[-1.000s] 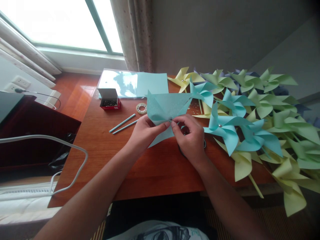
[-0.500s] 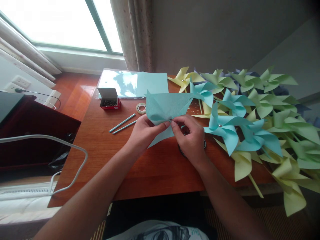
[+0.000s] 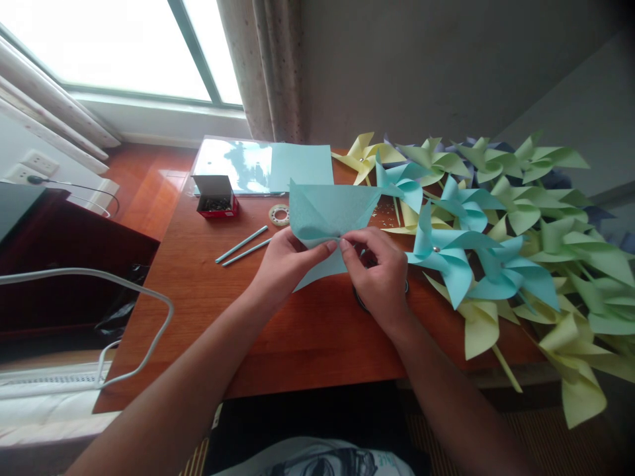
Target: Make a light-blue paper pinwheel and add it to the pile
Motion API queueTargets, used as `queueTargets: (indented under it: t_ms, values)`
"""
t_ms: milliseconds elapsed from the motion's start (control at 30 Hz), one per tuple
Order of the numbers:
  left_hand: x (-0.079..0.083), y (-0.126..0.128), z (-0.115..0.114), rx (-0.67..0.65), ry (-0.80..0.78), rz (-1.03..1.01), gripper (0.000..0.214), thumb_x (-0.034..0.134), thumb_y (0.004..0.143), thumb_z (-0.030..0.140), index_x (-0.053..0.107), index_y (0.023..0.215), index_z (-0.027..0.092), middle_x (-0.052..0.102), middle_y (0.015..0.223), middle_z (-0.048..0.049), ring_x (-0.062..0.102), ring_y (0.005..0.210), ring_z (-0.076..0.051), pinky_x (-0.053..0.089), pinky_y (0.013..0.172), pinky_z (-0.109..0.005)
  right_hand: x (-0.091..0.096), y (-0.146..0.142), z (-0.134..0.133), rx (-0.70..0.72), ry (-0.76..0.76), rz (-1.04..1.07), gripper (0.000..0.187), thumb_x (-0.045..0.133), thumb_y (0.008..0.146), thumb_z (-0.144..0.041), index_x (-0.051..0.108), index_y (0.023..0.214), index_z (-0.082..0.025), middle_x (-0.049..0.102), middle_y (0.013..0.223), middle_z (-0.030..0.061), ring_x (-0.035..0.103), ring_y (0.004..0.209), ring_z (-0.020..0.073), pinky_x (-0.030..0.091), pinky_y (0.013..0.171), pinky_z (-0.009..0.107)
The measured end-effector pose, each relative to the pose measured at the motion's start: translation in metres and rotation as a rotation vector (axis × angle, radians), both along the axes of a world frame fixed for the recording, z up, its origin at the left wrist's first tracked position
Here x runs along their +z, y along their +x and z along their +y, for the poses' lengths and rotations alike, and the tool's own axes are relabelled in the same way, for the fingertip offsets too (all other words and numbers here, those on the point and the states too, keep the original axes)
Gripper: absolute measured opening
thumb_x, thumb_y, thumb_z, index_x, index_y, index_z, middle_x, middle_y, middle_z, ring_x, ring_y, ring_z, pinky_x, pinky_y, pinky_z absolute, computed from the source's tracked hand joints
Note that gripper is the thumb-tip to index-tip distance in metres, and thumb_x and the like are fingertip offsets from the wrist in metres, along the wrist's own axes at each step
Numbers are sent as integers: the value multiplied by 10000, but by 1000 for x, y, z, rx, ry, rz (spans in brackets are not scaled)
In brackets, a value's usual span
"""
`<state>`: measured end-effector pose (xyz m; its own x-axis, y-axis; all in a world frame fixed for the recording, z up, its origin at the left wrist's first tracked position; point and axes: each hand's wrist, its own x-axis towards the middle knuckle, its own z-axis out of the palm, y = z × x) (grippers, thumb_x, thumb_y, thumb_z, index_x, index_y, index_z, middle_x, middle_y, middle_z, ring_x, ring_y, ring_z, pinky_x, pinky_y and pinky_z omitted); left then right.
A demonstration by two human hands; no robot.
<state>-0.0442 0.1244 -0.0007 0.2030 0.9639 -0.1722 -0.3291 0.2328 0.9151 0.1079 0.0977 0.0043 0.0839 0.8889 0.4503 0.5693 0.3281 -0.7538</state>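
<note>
Both hands pinch a light blue paper pinwheel blank (image 3: 333, 206) above the table, its corners partly folded in to the middle. My left hand (image 3: 292, 261) is closed on its left side, thumb pressed near the centre. On the right, my right hand (image 3: 374, 268) pinches at the centre, thumb and forefinger together; a tiny dark thing shows at their tips, too small to name. Beneath the right hand lies a dark rounded object (image 3: 360, 299), mostly hidden. Two blue paper sticks (image 3: 241, 244) and a roll of tape (image 3: 279, 215) lie left of the paper.
A red box (image 3: 217, 206) of small metal pieces stands open at the back left. Behind it are blue paper sheets (image 3: 301, 165) and a clear plastic packet (image 3: 235, 162). Several finished pinwheels (image 3: 436, 248) crowd the right side. A white cable (image 3: 163, 297) loops by the table's left edge.
Almost nothing differs. At the centre of the paper the fingertips have shifted very slightly, and less of the small dark thing shows; the view has drifted a touch.
</note>
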Motion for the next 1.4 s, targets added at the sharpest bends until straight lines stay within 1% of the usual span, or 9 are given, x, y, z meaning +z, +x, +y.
queueTargets:
  t_ms: [233, 400, 633, 867, 1000, 1167, 1400]
  values:
    - [0, 0, 1, -1, 1, -16, 331, 918, 629, 277, 788, 906, 152, 805, 957, -76, 735, 895, -241, 563, 846, -331, -1, 0, -1, -36, 24, -42, 104, 623, 930, -222, 719, 896, -242, 705, 849, 27, 620, 704, 170, 485, 575, 288]
    - [2, 1, 1, -16, 12, -22, 329, 913, 639, 256, 784, 920, 144, 806, 954, -80, 741, 887, -238, 563, 856, -334, -1, 0, -1, -39, 46, -35, 103, 634, 925, -199, 729, 905, -234, 707, 845, 23, 607, 679, 159, 489, 596, 294]
    - [2, 2, 0, -26, 9, -54, 359, 928, 619, 273, 782, 922, 146, 806, 959, -90, 747, 918, -261, 567, 882, -364, 1, 1, 0, -14, -2, 23, 97, 640, 917, -197, 724, 877, -226, 714, 844, 18, 641, 731, 166, 487, 581, 286]
    - [3, 4, 0, -14, 10, -78, 354, 931, 609, 257, 778, 904, 135, 808, 929, -85, 749, 892, -260, 572, 863, -363, 1, 0, 0, -9, -20, 49, 87, 642, 910, -188, 712, 863, -208, 689, 814, 9, 614, 695, 146, 474, 575, 265]
    - [3, 3, 0, -14, 15, -74, 334, 920, 624, 224, 778, 913, 134, 808, 929, -76, 746, 880, -239, 569, 861, -336, 1, 0, 1, -6, -16, 50, 81, 648, 905, -179, 711, 858, -199, 690, 815, 9, 605, 691, 137, 467, 575, 255]
    - [0, 1, 1, -25, 26, -53, 280, 895, 658, 188, 780, 909, 138, 808, 918, -63, 741, 844, -209, 569, 820, -295, 0, 0, 0, 26, -9, 64, 85, 647, 897, -158, 708, 855, -199, 682, 806, 1, 607, 697, 133, 459, 564, 245]
    - [-1, 3, 1, -37, 41, -70, 268, 887, 663, 162, 781, 908, 139, 808, 911, -54, 739, 841, -197, 570, 823, -282, -1, 1, 1, 0, -2, 28, 81, 648, 891, -159, 697, 838, -197, 675, 790, -1, 604, 691, 138, 479, 611, 266]
